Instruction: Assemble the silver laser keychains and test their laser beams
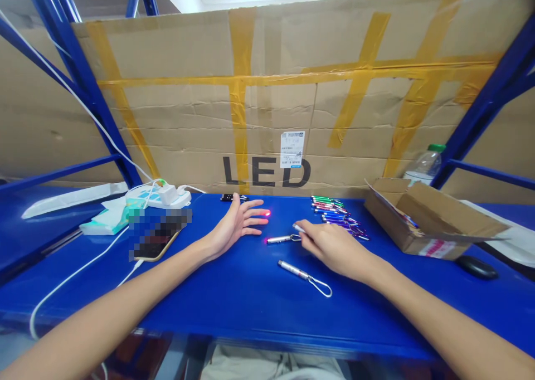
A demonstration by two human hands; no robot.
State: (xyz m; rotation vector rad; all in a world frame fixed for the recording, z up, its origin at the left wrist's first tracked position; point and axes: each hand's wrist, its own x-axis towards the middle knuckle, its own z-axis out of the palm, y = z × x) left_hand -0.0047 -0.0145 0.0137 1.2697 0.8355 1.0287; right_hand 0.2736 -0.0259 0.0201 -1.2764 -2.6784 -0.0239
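Observation:
My left hand (pixel 236 224) is spread sideways above the blue table, holding nothing, with a red light spot on a fingertip. Right of centre, my right hand (pixel 330 243) is closed round a small silver pen-like light (pixel 298 228), mostly hidden by the fingers. Just left of that hand a silver laser pen (pixel 279 239) lies on the table, a pinkish glow at its left tip. Nearer the front edge lies another silver pen (pixel 295 269) with a wire loop clip. Several green, red, blue and purple pens (pixel 338 215) lie in a row behind my right hand.
An open cardboard box (pixel 401 224) stands at the right, with a black mouse (pixel 476 267) and a bottle (pixel 425 165) near it. At the left are a phone (pixel 161 238), a power strip (pixel 167 196), a tissue pack (pixel 106 215) and white cables. Black items (pixel 229 198) lie behind my left hand.

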